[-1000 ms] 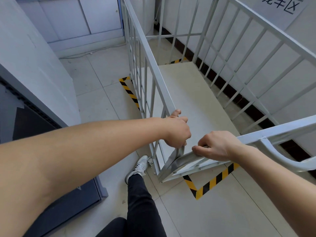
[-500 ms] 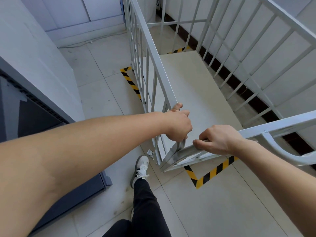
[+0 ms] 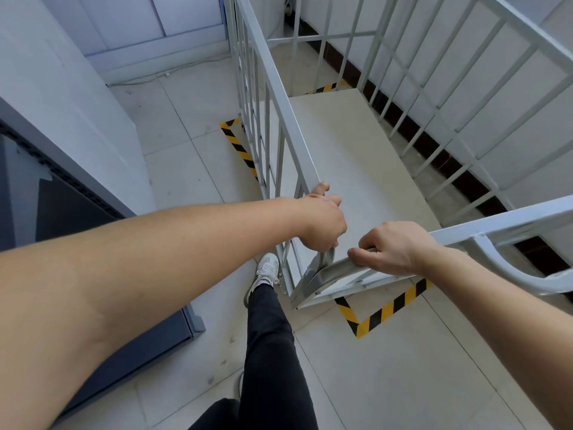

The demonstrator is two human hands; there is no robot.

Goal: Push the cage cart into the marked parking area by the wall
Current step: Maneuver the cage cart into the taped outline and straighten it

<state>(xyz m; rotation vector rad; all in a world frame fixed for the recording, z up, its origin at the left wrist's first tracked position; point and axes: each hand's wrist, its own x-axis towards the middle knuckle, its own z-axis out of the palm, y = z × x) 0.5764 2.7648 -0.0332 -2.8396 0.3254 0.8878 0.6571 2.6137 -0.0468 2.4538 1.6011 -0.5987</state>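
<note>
The white metal cage cart (image 3: 273,88) with barred sides and a pale floor panel stands along the wall at the right. My left hand (image 3: 322,223) grips the top rail of its left side at the near corner. My right hand (image 3: 393,246) grips the near top rail just right of that corner. Yellow-and-black floor tape (image 3: 381,311) marks the parking area; one corner shows under the cart's near end, another strip (image 3: 240,148) lies along its left side, and a third piece (image 3: 325,87) shows at the far end.
A grey cabinet or machine (image 3: 77,212) stands close on the left, leaving a narrow tiled aisle. My leg in dark trousers and a white shoe (image 3: 266,271) steps beside the cart's near left corner. A wall with a dark skirting (image 3: 434,156) runs behind the cart.
The cart has rolled a little further along the wall into the taped area. My foot has stepped forward beside its corner. Both hands keep their grips.
</note>
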